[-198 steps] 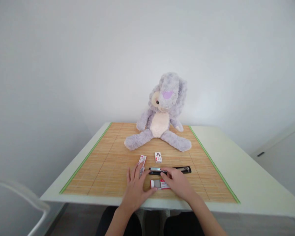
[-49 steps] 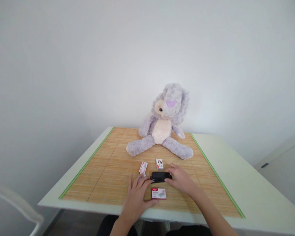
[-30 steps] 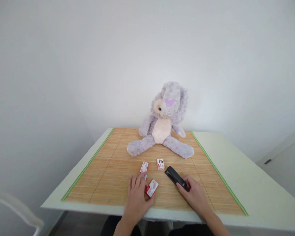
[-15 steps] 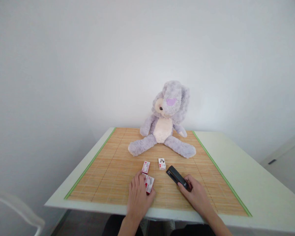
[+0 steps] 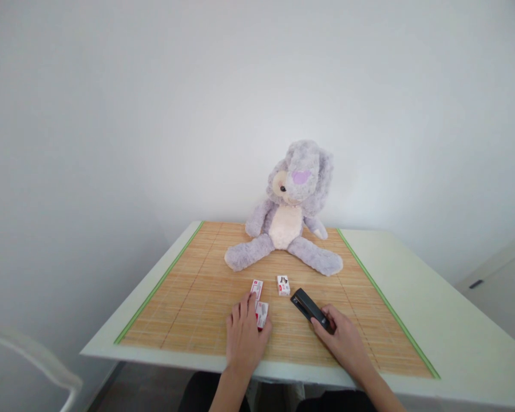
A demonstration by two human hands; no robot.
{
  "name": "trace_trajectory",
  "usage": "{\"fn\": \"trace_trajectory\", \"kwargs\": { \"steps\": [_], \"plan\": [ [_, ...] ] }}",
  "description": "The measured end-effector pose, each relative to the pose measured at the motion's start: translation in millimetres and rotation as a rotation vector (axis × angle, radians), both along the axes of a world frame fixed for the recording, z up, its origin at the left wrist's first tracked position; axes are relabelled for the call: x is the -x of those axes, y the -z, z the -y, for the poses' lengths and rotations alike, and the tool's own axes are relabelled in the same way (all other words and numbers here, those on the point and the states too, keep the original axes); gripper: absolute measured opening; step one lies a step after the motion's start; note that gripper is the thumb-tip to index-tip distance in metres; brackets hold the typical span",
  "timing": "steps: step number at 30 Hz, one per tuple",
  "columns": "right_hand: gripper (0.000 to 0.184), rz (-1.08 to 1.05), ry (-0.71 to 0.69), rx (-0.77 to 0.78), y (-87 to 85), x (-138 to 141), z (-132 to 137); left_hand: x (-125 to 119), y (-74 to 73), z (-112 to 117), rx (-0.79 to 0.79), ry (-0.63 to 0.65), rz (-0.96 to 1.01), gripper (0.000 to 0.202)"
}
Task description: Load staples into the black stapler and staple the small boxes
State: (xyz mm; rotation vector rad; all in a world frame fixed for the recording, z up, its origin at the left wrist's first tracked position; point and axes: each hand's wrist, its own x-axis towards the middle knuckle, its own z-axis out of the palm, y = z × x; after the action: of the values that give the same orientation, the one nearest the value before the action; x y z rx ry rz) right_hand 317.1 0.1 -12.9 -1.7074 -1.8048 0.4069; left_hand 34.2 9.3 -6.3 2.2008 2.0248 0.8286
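Flatly, right hand [image 5: 345, 339] grips slim, glossy black stapler [image 5: 309, 306].

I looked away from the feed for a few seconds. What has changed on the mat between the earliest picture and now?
The black stapler, which lay opened out flat, is now folded shut and angled to the right, with the right hand on its near end. The left hand has slid the red-and-white box leftward, up against the box beyond it. The small box and the plush rabbit have stayed put.
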Motion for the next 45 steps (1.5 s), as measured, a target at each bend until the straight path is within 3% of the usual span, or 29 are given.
{"fn": "trace_trajectory", "kwargs": {
  "steps": [8, 20, 26, 30, 32, 34, 40, 43, 45],
  "plan": [
    [0.033, -0.009, 0.000, 0.001, 0.1, -1, 0, 19, 5.8, 4, -0.036, -0.040, -0.056, 0.055],
    [0.030, -0.017, 0.002, 0.011, 0.6, -2, 0, 109, 7.0, 2, -0.027, -0.245, -0.221, 0.052],
    [0.030, -0.023, 0.001, 0.025, 1.3, -2, 0, 118, 6.9, 2, -0.017, -0.258, -0.214, 0.054],
    [0.028, -0.026, 0.006, 0.026, 0.8, -1, 0, 117, -0.7, 5, -0.037, -0.273, -0.151, 0.057],
    [0.028, -0.030, 0.001, 0.025, 0.0, -1, 1, 110, -6.2, 5, -0.063, -0.267, -0.088, 0.056],
    [0.029, -0.031, -0.002, 0.024, -0.7, 0, 1, 91, -11.7, 3, -0.064, -0.180, -0.017, 0.052],
    [0.032, -0.031, -0.008, 0.026, -0.9, 0, 0, -15, -30.4, -20, 0.035, 0.308, 0.086, 0.050],
    [0.031, -0.035, -0.013, 0.021, -0.6, 0, 0, -55, -35.4, -40, 0.041, 0.342, 0.092, 0.043],
    [0.031, -0.037, -0.009, 0.021, -0.7, 0, 0, -67, -35.4, -55, 0.042, 0.315, 0.096, 0.035]
  ]
}}
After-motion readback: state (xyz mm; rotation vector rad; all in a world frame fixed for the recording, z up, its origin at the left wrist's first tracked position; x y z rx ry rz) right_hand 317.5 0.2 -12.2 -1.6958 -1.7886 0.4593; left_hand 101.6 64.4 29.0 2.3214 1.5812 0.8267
